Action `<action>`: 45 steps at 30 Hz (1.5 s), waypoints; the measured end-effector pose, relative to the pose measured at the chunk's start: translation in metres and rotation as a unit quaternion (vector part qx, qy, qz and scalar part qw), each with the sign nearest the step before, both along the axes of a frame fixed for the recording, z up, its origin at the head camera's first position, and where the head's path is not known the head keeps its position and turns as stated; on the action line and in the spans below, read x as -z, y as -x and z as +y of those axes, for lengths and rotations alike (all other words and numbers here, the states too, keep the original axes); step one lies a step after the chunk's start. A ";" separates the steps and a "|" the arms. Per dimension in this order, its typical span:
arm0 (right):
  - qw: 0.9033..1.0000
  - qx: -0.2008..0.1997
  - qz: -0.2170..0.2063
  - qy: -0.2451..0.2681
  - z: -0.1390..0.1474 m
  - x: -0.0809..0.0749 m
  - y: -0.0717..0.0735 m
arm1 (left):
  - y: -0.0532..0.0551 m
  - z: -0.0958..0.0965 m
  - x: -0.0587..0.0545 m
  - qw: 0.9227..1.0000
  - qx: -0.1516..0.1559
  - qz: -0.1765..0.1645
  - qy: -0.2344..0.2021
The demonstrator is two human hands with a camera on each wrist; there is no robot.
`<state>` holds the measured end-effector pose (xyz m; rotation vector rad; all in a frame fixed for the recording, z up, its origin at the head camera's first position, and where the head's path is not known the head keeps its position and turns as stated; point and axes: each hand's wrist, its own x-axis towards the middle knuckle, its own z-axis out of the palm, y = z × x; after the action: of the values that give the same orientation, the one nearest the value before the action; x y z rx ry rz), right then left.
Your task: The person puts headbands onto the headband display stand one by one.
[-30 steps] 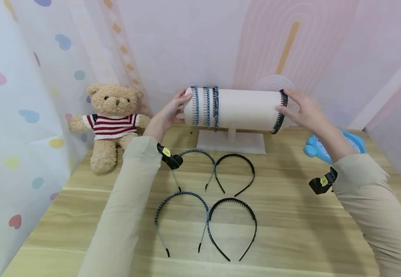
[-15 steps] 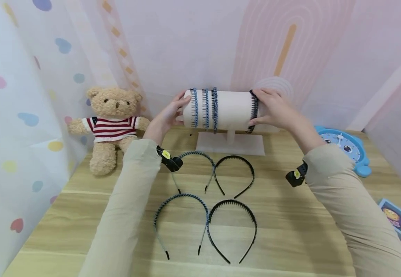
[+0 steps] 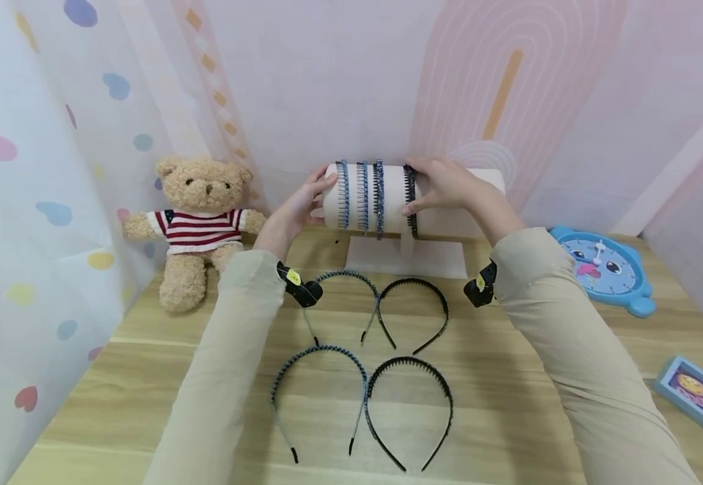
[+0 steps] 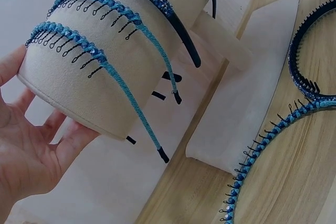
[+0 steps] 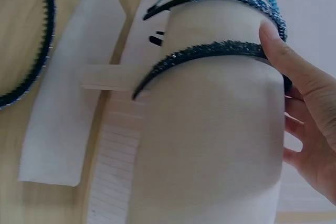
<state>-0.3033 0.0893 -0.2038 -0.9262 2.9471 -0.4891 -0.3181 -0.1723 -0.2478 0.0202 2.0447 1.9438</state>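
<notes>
A white headband display stand has a horizontal padded roll on a post. My left hand holds the roll's left end, thumb and fingers spread around its edge. Two blue braided headbands and a glittery dark-blue headband sit over the roll's left half. Near the middle, my right hand grips a black headband seated over the roll, thumb in front and other fingers behind. The right wrist view shows the thumb on this band's upper edge, a small gap from the glittery one.
On the wooden table in front lie two blue headbands and two black headbands. A teddy bear sits at the left. To the right are a blue clock and a small blue framed box. The stand's base rests behind the headbands.
My right hand has slid the black headband leftward along the roll, from its right end to near the middle. My left hand stays at the left end.
</notes>
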 end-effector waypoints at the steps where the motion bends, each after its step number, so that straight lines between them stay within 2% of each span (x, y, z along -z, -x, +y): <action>1: 1.000 -0.002 -0.012 -0.002 -0.001 -0.002 0.002 | 0.000 0.000 0.000 1.000 0.001 0.000 0.002; 6: 0.998 -0.010 -0.064 0.011 -0.003 -0.008 0.010 | -0.002 0.004 0.000 1.000 0.001 0.004 0.002; 11: 0.997 -0.003 -0.080 0.010 -0.002 -0.008 0.013 | -0.004 0.006 0.000 1.000 0.009 0.007 -0.004; 19: 0.999 0.016 -0.044 -0.023 -0.005 -0.003 0.010 | 0.000 0.005 -0.004 1.000 0.008 0.001 -0.005; 24: 0.999 0.027 -0.022 -0.029 -0.002 0.004 0.005 | 0.003 0.005 -0.002 1.000 0.011 -0.002 -0.002; 28: 0.999 0.042 0.018 0.000 0.020 0.012 -0.005 | 0.003 0.005 0.000 1.000 0.009 -0.008 -0.008; 30: 0.996 0.067 0.032 0.039 0.040 0.017 -0.011 | 0.004 0.005 -0.001 1.000 0.004 -0.008 -0.012; 33: 0.987 0.119 0.029 0.107 0.072 0.030 -0.021 | 0.005 0.005 -0.002 1.000 0.002 -0.008 -0.016; 35: 0.978 0.152 0.012 0.139 0.090 0.042 -0.029 | 0.005 0.005 -0.003 1.000 0.003 -0.008 -0.018; 38: 0.973 0.174 -0.022 0.149 0.105 0.067 -0.039 | 0.005 0.005 -0.004 1.000 0.003 -0.008 -0.017; 40: 0.977 0.171 -0.057 0.118 0.106 0.084 -0.044 | 0.005 0.005 -0.004 1.000 0.002 -0.007 -0.017; 45: 0.984 0.108 -0.135 0.047 0.084 0.122 -0.051 | 0.004 0.006 -0.002 1.000 0.007 -0.008 -0.010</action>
<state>-0.2519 0.1737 -0.3261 -0.4990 2.8045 -0.7051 -0.3222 -0.1667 -0.2462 0.0230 2.0093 1.9493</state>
